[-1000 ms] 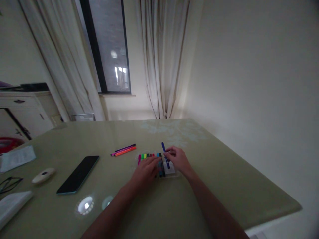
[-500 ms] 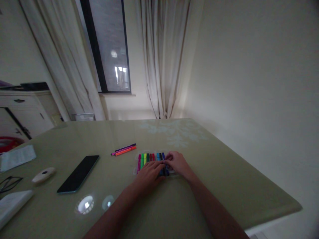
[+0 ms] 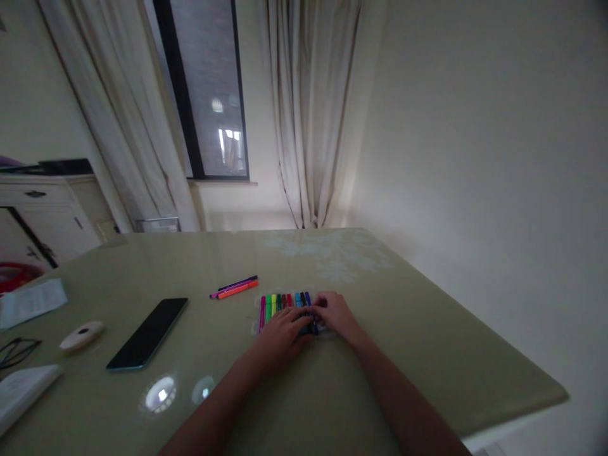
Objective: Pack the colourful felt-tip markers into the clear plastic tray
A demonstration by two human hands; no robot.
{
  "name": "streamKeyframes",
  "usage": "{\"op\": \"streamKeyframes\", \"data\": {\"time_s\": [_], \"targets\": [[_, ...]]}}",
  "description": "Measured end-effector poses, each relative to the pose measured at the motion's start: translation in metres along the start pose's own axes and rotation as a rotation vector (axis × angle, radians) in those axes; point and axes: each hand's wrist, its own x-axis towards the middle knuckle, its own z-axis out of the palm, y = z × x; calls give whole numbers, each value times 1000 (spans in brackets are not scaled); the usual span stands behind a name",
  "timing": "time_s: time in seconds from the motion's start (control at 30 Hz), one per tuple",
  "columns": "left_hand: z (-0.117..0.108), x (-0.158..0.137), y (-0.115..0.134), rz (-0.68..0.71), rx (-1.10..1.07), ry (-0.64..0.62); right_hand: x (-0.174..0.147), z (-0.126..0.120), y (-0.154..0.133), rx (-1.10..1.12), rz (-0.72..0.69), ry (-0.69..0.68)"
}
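Note:
A clear plastic case (image 3: pixel 255 326) on the table holds a row of coloured felt-tip pens, from a magenta pen (image 3: pixel 261 311) through a green pen (image 3: pixel 268 306) to blue ones at the right. My left hand (image 3: pixel 284 332) lies palm down across the middle of the row, fingers stretched over the pens and hiding their lower parts. At the right end, my right hand (image 3: pixel 335 315) has thumb and fingers closed on a dark blue felt-tip pen (image 3: pixel 308 299). The fingertips of both hands nearly meet there.
Loose pens, including an orange pen (image 3: pixel 237 290), lie behind and left of the case. Farther left are a black phone (image 3: pixel 148 334), a white mouse-like object (image 3: pixel 82 335), glasses (image 3: pixel 18 352) and a white paper (image 3: pixel 33 303). A wall (image 3: pixel 475 190) runs along the table's right side.
The view has shifted slightly. Both hands stay at the case in nearly the same pose, with my right hand still at the dark blue pen.

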Motion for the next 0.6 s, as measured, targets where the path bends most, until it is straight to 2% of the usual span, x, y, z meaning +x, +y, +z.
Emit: {"op": "streamKeyframes", "data": {"time_s": [0.1, 0.17, 0.27, 0.37, 0.5, 0.6], "targets": [[-4, 2, -14, -45, -50, 62, 0, -2, -2, -45, -20, 14], [-12, 1, -33, -170, -20, 151, 0, -4, -3, -112, -70, 51], [-27, -9, -69, -466, 255, 285, 1, -5, -6, -185, -130, 113], [-39, -24, -95, -666, 469, 243, 0, -5, -7, -176, -152, 148], [-43, -31, -102, -730, 478, 205, 0, -4, -7, -122, -174, 172], [-44, -23, -98, -686, 230, 327, 0, -3, -7, -116, -192, 194]]}}
